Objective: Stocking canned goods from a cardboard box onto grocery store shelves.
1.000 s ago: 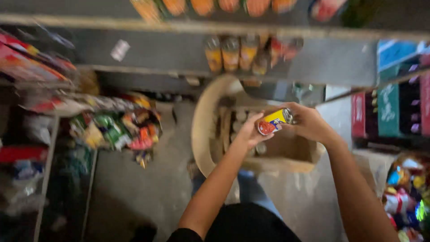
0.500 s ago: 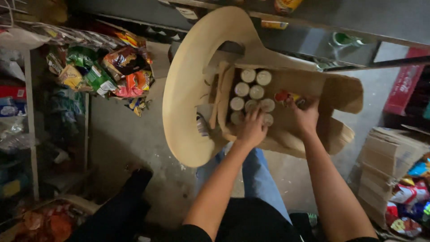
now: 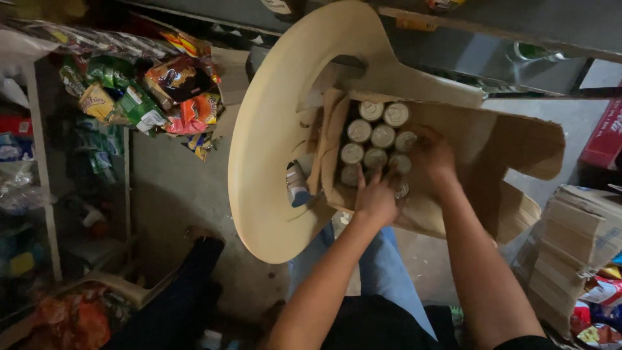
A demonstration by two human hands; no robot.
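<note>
Both hands, left and right, rest on upright cans with lids up; grip unclear.

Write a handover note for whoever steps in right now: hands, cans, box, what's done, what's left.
Left hand: reaching into the cardboard box, fingers on the cans; grip cannot be told.
Right hand: also inside the box, beside the cans; its grip is hidden.
Box sits open on a beige plastic chair.
Done: part of the box shows no cans.
Left: about nine cans upright in rows in the box.
</note>
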